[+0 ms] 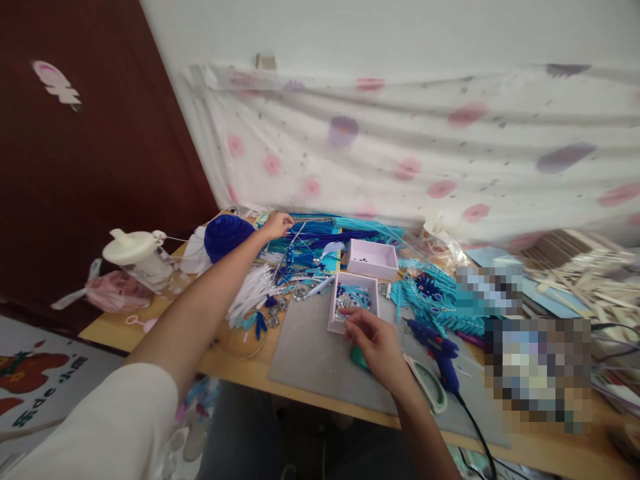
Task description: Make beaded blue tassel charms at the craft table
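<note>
My left hand (276, 227) reaches to the back of the table, its fingers pinched together over a pile of blue and turquoise pipe cleaners (325, 235). What it pinches, if anything, is too small to make out. Beside it sits a roll of dark blue material (227, 237). Close to the near edge of a white box (354, 280) of beads and small silver pieces is my right hand (373, 343), fingers curled and tips close together. Anything between those tips cannot be made out. A second white box (373, 259) behind holds a few dark beads.
Right of my right hand lie a blue glue gun (437, 350) with its cord and scissors with pale handles (434, 393). Turquoise feathery stems (430, 300) lie beyond. Wooden sticks (575, 267) are heaped far right; a lidded plastic cup (143, 257) stands left.
</note>
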`<action>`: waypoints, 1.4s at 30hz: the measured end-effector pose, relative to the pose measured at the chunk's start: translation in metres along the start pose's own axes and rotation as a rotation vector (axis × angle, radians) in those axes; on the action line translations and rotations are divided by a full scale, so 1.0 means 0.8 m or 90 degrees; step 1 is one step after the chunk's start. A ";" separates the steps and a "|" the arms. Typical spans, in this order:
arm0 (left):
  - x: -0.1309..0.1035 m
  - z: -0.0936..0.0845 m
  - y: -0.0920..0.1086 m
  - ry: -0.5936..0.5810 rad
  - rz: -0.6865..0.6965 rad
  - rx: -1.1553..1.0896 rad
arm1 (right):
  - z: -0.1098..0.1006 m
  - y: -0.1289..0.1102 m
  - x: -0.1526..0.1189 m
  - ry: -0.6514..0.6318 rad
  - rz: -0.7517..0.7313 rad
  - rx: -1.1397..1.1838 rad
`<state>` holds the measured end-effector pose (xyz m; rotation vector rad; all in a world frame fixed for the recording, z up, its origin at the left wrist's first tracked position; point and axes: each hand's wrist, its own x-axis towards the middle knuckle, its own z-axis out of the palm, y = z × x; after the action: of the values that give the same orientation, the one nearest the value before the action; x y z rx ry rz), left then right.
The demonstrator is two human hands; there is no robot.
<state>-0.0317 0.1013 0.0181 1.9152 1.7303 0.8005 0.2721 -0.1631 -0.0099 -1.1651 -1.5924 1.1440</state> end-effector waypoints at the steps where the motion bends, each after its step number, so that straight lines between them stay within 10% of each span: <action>1: -0.002 0.001 -0.004 -0.006 0.001 0.006 | 0.000 0.000 -0.001 0.001 0.002 -0.001; 19: -0.027 0.012 -0.046 -0.046 0.003 0.106 | -0.001 0.004 -0.009 0.017 0.004 0.003; 32: -0.049 -0.011 -0.025 0.014 -0.049 0.170 | -0.001 0.012 -0.013 0.014 0.004 0.002; 38: -0.062 -0.022 0.026 0.106 -0.011 0.225 | 0.001 0.011 -0.015 0.019 0.002 0.004; 42: -0.052 0.022 0.112 0.051 0.123 0.195 | 0.001 0.013 -0.015 0.033 0.009 0.010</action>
<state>0.0447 0.0500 0.0592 2.3105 1.8214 0.7209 0.2758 -0.1734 -0.0216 -1.1880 -1.5355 1.1241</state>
